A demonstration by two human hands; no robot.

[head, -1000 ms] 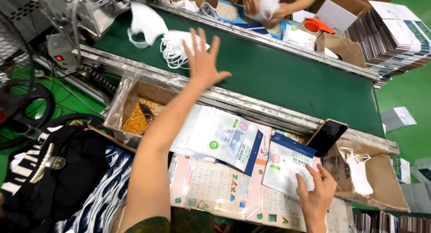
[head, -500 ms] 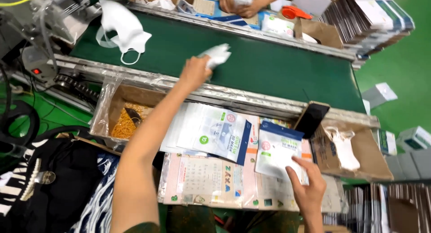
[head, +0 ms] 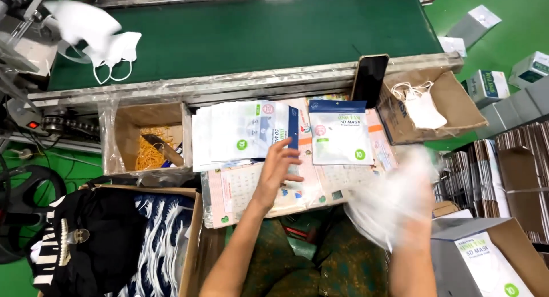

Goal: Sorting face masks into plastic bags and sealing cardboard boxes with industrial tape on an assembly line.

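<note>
White masks: on green conveyor belt, far-left end. Cardboard bin at tabletop left edge: holds rubber bands. Stack of white pouches: tabletop centre, against conveyor rail. Left hand: open, fingers spread, empty, hovering over printed sheets just below pouch stack. Single pouch: right of stack, flat. Black phone: upright against rail. Right hand: motion-blurred at tabletop near-right edge, appears to grip white mask; grip detail unclear. Open carton, far-right corner: contains masks.
</note>
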